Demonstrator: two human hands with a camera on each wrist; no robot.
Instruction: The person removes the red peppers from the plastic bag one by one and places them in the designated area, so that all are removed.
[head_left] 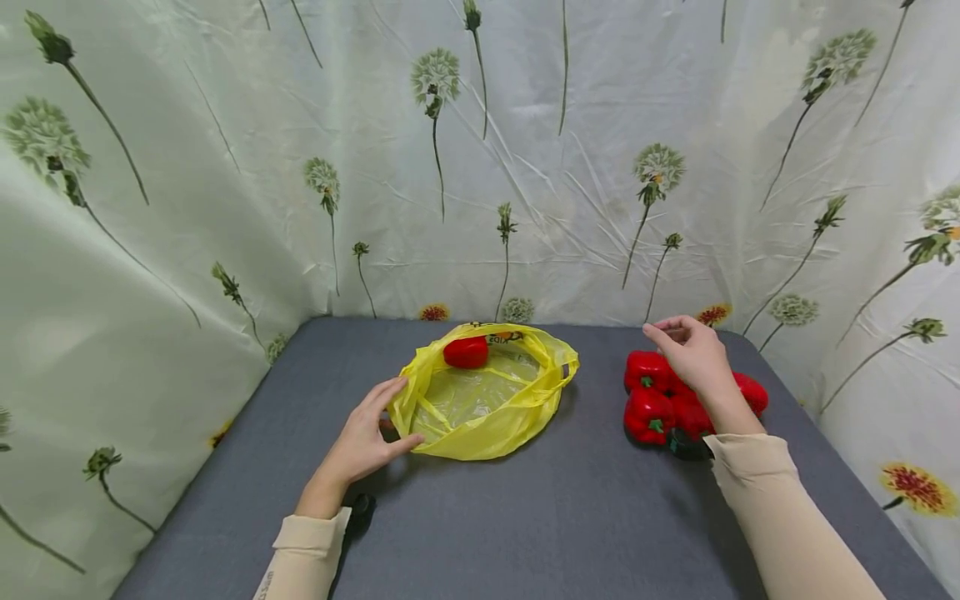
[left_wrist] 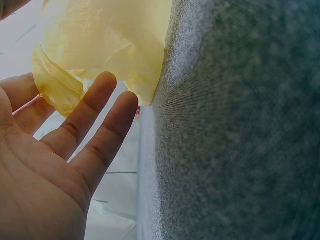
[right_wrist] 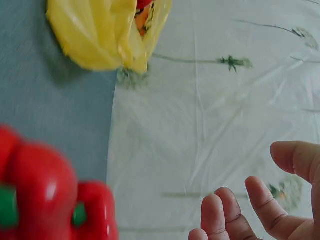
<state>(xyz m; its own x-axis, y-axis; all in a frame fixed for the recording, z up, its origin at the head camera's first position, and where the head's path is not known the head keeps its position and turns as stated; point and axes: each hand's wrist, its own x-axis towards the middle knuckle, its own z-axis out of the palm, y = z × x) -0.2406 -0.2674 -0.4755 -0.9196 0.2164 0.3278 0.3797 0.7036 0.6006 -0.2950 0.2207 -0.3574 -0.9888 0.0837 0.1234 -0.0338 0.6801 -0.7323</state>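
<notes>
A yellow plastic bag (head_left: 480, 437) lies on the table with its mouth spread wide and one red bell pepper (head_left: 466, 352) inside. At the bag's left rim is my left hand (head_left: 367, 437), fingers extended and spread. The left wrist view shows the yellow plastic (left_wrist: 100, 40) against those fingers without a grip. My right hand (head_left: 690, 354) hovers over a cluster of red bell peppers (head_left: 648, 415) on the right, its fingers bent loosely around nothing. In the right wrist view, peppers (right_wrist: 45, 185) with green stems appear at lower left, apart from the fingertips (right_wrist: 212, 205).
The grey table (head_left: 555, 517) meets a pale curtain (head_left: 480, 208) printed with dandelions along its back and sides. Dark wrist devices sit under both forearms, one by the left cuff (head_left: 311, 533). Part of the pepper cluster is hidden behind my right wrist.
</notes>
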